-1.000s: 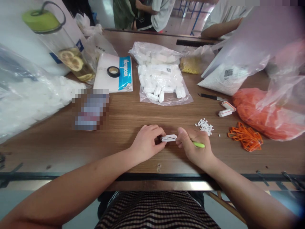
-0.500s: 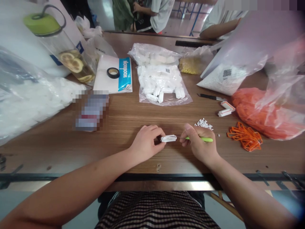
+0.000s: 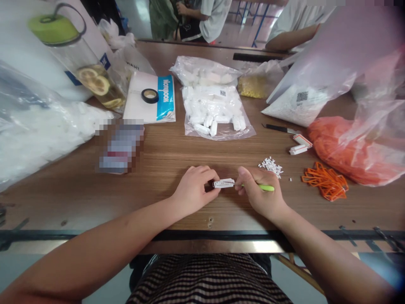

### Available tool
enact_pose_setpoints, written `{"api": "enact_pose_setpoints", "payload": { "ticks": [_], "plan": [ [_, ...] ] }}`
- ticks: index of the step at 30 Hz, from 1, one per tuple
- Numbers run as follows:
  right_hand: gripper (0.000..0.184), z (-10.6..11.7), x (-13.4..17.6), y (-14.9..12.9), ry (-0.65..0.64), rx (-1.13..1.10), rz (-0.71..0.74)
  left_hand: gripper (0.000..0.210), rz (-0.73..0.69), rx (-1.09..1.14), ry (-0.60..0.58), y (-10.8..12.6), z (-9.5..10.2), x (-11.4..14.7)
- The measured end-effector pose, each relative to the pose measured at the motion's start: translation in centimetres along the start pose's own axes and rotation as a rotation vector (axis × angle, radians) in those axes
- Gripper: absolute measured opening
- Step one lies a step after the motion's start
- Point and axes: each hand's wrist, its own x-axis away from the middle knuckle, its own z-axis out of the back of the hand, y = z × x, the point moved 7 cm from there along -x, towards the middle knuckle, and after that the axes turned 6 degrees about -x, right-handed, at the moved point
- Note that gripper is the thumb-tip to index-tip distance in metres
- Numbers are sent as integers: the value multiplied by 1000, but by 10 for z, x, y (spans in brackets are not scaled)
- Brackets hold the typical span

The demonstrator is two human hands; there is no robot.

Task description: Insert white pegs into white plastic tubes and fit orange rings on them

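Between the thumb and fingers of my left hand (image 3: 198, 188) is the left end of a small white plastic connector (image 3: 224, 183), with rows of tiny holes on its upper face. My right hand (image 3: 261, 190) is closed round a thin pick with a green handle (image 3: 266, 188). The pick's metal tip reaches over the connector's right part; whether it touches a hole is too small to tell. Just behind my right hand lies a pile of tiny white plugs (image 3: 270, 166). Orange plastic frames (image 3: 325, 181) lie in a heap to the right.
Tweezers (image 3: 281, 128) and two white connectors with orange trim (image 3: 299, 149) lie at right, beside a bag of orange parts (image 3: 351, 152). A bag of white housings (image 3: 215, 109) is at the back. Left stand a notebook (image 3: 139, 109), black tape (image 3: 149, 96) and a bottle (image 3: 95, 80).
My right hand has moved left with the green pick, bringing its tip over the connector. My left hand and the connector stay in place.
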Motion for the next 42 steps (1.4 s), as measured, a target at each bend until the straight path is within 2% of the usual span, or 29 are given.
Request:
{"api": "enact_pose_setpoints", "payload": {
  "ticks": [3,6,13,20,28,32,38,42],
  "plan": [
    [43,-6,2,-17,-68,184,165,6,9,-5,-6,-1,0,0],
    [42,-9,4,-21,-98,208,213,6,13,-6,-11,0,0,-1],
    [44,3,4,6,46,-110,-26,4,-4,5,9,1,2,0],
    [47,3,2,13,70,-163,-100,5,-6,4,3,-1,0,1],
    [46,1,1,17,46,-178,-119,4,-4,7,5,0,1,0],
    [44,-2,1,15,14,-116,-73,4,-6,10,12,0,1,1],
    [44,0,4,19,76,-224,-101,4,-11,5,16,0,1,0],
    [45,-1,4,19,69,-233,-107,5,-9,6,9,0,1,0]
  ]
}}
